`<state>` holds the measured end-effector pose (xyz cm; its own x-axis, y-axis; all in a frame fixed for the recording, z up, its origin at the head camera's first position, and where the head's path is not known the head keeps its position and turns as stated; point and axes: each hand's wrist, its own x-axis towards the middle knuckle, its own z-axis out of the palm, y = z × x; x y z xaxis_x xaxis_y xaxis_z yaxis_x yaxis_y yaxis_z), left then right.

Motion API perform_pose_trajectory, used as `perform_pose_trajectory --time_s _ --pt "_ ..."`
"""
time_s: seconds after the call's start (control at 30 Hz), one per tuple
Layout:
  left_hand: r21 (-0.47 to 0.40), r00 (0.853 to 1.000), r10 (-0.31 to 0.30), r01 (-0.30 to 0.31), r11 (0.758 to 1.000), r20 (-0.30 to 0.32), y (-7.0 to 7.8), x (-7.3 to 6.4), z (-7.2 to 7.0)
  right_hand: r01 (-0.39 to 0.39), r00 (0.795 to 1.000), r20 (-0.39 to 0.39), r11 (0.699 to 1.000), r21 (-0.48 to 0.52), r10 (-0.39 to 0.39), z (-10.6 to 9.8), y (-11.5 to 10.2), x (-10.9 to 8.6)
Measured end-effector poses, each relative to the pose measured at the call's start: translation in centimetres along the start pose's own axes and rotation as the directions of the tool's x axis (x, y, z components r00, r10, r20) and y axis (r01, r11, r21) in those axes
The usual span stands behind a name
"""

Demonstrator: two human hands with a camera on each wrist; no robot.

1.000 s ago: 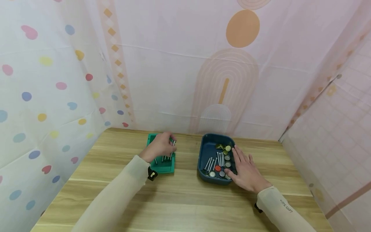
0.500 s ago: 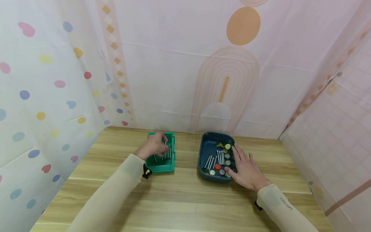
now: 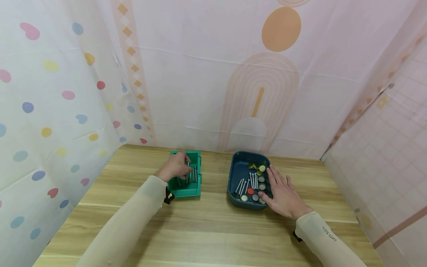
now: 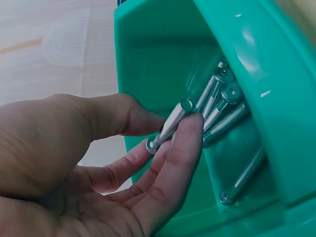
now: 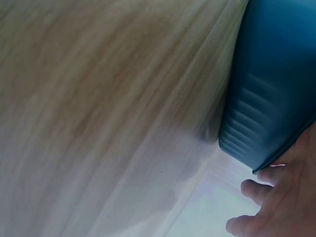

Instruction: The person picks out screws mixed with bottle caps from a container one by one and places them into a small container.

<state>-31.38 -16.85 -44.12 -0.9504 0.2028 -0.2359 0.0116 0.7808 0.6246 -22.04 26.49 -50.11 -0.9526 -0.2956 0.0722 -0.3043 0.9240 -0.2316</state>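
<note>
My left hand [image 3: 174, 167] is over the green bin [image 3: 185, 193] and pinches a silver bolt [image 4: 171, 122] between thumb and fingers. The bolt is tilted, its threaded end up and its flat head lower, near the fingers. Beneath, several more bolts [image 4: 219, 98] lie in the bin, one [image 4: 244, 173] apart from the others. My right hand [image 3: 285, 196] rests with extended fingers on the right rim of the dark blue tray [image 3: 247, 206]; its thumb reaches over the inside. In this tray lie several bolts [image 3: 253, 181] and round caps, gold [image 3: 259, 172], silver [image 3: 261, 187] and red [image 3: 250, 191].
Both containers stand near the back edge of the wooden table [image 3: 213, 230], with a gap of bare wood between them. A patterned curtain [image 3: 193, 92] hangs right behind the table. Curtains also hang at the left and right sides.
My left hand has moved left from the green bin's right side and now holds the bolt lower, over the other bolts. The right hand stays on the blue tray.
</note>
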Motion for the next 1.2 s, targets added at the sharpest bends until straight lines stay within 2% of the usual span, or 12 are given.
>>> perform_pose_trajectory --time_s 0.23,0.57,0.67,0.73,0.83,0.9,0.97,1.03,1.07,1.2 --pt "0.013 1.0 0.017 -0.017 1.0 0.003 0.0 0.4 0.2 0.0 1.0 -0.001 1.0 -0.001 0.0 0.1 0.0 0.0" --pt "0.085 1.0 0.015 -0.015 0.996 0.004 0.3 0.4 0.5 -0.003 1.0 0.004 1.0 0.0 0.003 0.1 0.0 0.0" --pt "0.112 1.0 0.014 -0.015 0.994 0.005 -0.2 1.4 0.9 -0.004 1.0 0.006 1.0 0.002 0.004 0.1 0.0 0.0" --pt "0.127 1.0 0.011 -0.011 0.992 0.006 -1.0 2.7 1.3 -0.004 1.0 0.005 1.0 0.001 0.004 0.1 0.0 0.0" --pt "0.138 0.999 0.045 -0.045 0.989 0.004 -3.8 5.5 2.4 -0.005 1.0 0.003 1.0 0.0 0.005 0.1 0.0 0.0" --pt "0.154 0.999 0.036 -0.037 0.987 0.01 -4.3 6.4 2.7 -0.005 1.0 0.004 1.0 0.0 0.005 0.1 0.0 0.0" --pt "0.164 0.999 0.033 -0.033 0.986 0.005 -3.9 6.0 2.7 -0.004 1.0 0.005 1.0 0.001 0.004 0.1 -0.1 0.0" --pt "0.178 1.0 0.012 -0.012 0.984 -0.003 -2.4 4.5 2.3 -0.002 1.0 0.005 1.0 0.001 0.002 0.1 -0.1 0.0" --pt "0.18 1.0 -0.015 0.015 0.983 -0.004 -0.9 3.3 1.9 -0.001 1.0 0.004 1.0 0.001 0.001 0.1 -0.1 0.0" --pt "0.179 0.999 -0.03 0.035 0.983 -0.028 0.2 2.0 1.6 -0.002 1.0 0.001 1.0 0.003 0.002 0.0 0.0 0.0"
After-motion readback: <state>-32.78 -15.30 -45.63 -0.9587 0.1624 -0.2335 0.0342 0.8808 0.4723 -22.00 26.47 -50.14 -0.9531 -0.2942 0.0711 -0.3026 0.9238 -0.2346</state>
